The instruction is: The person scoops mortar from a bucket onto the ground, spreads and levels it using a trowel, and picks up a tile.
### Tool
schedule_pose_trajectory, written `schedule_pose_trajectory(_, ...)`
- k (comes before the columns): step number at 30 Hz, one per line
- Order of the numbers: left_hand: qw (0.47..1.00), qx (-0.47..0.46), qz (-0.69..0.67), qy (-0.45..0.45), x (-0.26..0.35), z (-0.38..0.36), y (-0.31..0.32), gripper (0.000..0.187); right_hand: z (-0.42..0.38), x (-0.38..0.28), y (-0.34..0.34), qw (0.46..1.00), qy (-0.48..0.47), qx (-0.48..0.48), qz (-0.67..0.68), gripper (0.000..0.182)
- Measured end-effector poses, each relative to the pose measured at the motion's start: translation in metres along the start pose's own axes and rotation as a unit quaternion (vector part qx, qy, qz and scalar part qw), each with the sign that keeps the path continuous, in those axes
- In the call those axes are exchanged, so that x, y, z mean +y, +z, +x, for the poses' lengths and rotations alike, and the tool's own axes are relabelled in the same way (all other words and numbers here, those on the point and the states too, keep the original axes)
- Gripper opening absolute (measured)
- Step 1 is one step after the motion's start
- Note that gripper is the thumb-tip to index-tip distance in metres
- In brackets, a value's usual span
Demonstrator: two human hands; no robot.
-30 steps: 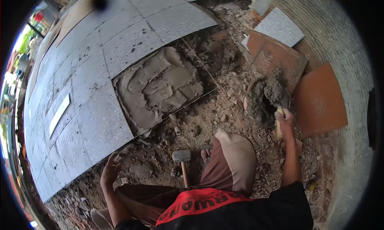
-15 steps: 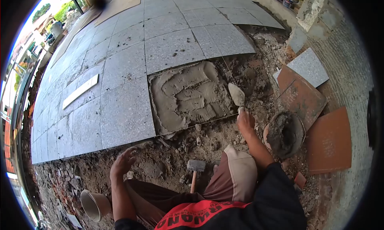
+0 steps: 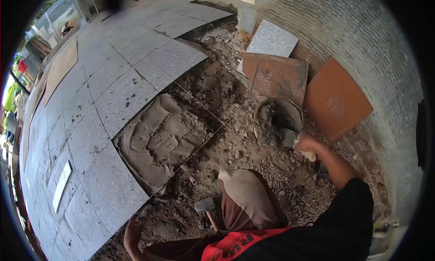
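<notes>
My right hand (image 3: 308, 144) is closed around the handle of a trowel (image 3: 288, 136), whose blade dips into a bucket (image 3: 289, 108) of grey mortar (image 3: 267, 120). At the lower left, my left hand (image 3: 132, 234) hangs beside the edge of the tiled floor, holding nothing, its fingers loosely apart and partly in shadow. A bed of wet mortar (image 3: 156, 134) with trowel marks is spread in the corner against the grey floor tiles (image 3: 115, 195). By my knee, a mallet (image 3: 206, 205) rests on the soil.
Two reddish-brown tiles (image 3: 337, 100) (image 3: 281, 77) and a speckled grey tile (image 3: 273, 39) lie by the ribbed wall (image 3: 349, 39). Strings (image 3: 199, 147) cross over the rubble. A white strip (image 3: 62, 186) lies on the laid tiles.
My right hand has carried the trowel from beside the mortar bed to the bucket, and the blade is now inside it. The view has turned to the right.
</notes>
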State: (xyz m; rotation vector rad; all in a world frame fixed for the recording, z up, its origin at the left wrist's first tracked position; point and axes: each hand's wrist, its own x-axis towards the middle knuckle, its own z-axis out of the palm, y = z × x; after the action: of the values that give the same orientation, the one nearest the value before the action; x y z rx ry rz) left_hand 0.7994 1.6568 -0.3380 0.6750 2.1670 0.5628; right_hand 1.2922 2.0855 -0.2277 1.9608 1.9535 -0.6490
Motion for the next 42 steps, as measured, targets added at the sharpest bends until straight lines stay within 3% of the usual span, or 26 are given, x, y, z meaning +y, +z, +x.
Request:
schedule_pose_trajectory(2,1.000,-0.015,0.004,0.011,-0.002,0.008,0.002,0.045,0.025,-0.007,0.028,0.997,0.002,0.061,-0.050,0.023)
schedule_pose_trajectory(3,1.000,-0.020,0.005,0.014,-0.003,0.010,0.002,0.044,0.046,0.001,0.053,0.990,0.010,0.021,0.137,0.022)
schedule_pose_trajectory(4,1.000,-0.025,0.001,0.016,-0.002,0.012,0.003,0.045,0.064,0.011,0.075,0.948,0.019,-0.021,0.317,0.021)
schedule_pose_trajectory(7,0.999,-0.015,0.001,-0.031,-0.009,0.017,0.008,0.047,0.091,-0.016,0.109,0.857,0.006,-0.012,0.515,0.022)
schedule_pose_trajectory(13,0.997,0.006,-0.043,-0.065,-0.005,0.013,0.009,0.055,0.109,-0.022,0.090,0.791,0.060,-0.008,0.609,0.020)
schedule_pose_trajectory(17,0.998,0.035,-0.012,-0.054,-0.001,0.002,0.006,0.059,0.108,-0.006,0.099,0.809,0.012,0.050,0.586,0.021)
schedule_pose_trajectory(22,0.998,0.017,-0.036,-0.048,-0.008,0.005,0.005,0.060,0.087,0.001,0.096,0.791,-0.050,0.084,0.604,0.019)
schedule_pose_trajectory(33,0.999,0.038,-0.020,0.010,0.003,0.001,0.002,0.056,0.050,0.007,0.068,0.870,-0.082,0.144,0.464,0.022)
schedule_pose_trajectory(42,0.997,0.071,-0.011,0.000,-0.012,-0.022,-0.007,0.054,-0.013,-0.061,0.043,0.879,-0.131,0.124,0.442,0.025)
